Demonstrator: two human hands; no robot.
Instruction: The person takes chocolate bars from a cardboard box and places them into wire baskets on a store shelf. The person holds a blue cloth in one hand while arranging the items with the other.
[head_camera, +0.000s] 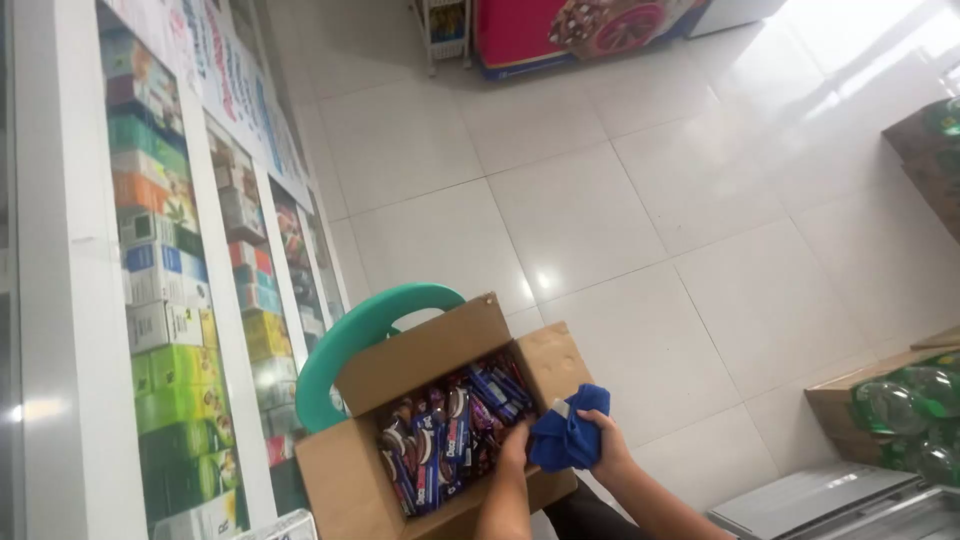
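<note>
Both hands (560, 440) together, clamped on blue cloth (568, 432) above open cardboard box (430, 350); snack packs (450, 425) inside, unemptied.

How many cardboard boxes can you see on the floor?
2, maybe more hidden: the open snack box by the hands, and a box of green bottles at right.

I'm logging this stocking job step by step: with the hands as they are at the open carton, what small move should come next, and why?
Probably lift one snack packet out of the cardboard carton. The left hand already reaches down among the packets, which fill the open box, while the right hand is busy gripping a bunched blue cloth, so only the left is free to pick.
</note>
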